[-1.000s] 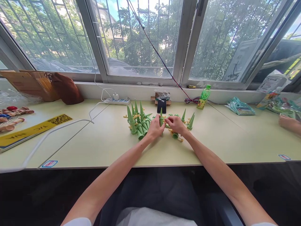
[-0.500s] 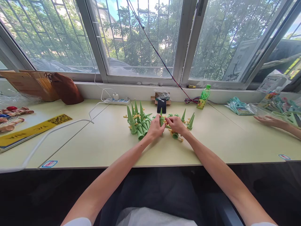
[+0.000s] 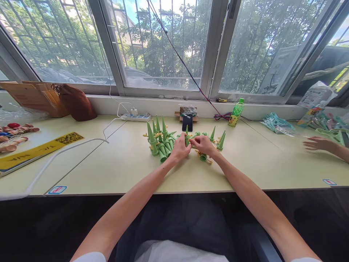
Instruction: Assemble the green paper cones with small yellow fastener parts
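Pale table [image 3: 122, 171], green cones [image 3: 159, 140] clustered centre, phone [image 3: 187, 122], bottle [image 3: 236, 112]; power strip [image 3: 135, 116], brown pouch [image 3: 76, 103]

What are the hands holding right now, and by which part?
The left hand holds an upright green cone by its lower body, tip showing above. The right hand touches its side with fingertips; whether it grips is unclear.

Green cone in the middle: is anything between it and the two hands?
Nothing visible. The left hand and right hand both touch the upright green cone, with the left closed around its base. The other cones stand bunched beside the left hand, not in between.
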